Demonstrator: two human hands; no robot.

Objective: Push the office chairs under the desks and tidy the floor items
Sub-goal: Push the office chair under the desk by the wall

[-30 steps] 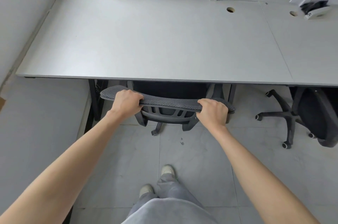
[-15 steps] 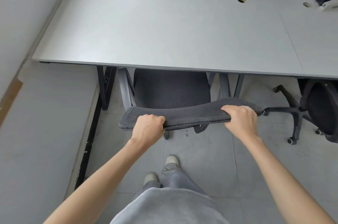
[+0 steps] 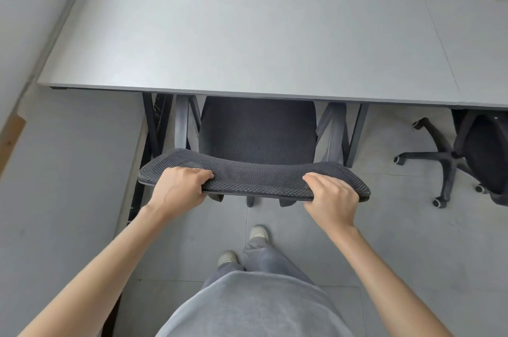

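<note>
The top edge of the chair back (image 3: 255,180) is gripped by both hands, fingers curled over it: the left hand (image 3: 176,188) at 9 o'clock, the right hand (image 3: 331,198) at 3 o'clock. The seat (image 3: 257,130) at 12 o'clock is partly hidden under the desk (image 3: 247,34). A second chair (image 3: 450,158) is seen at 2 o'clock, under the next desk.

Chair back (image 3: 253,180) – mesh cloth (matt).
</note>
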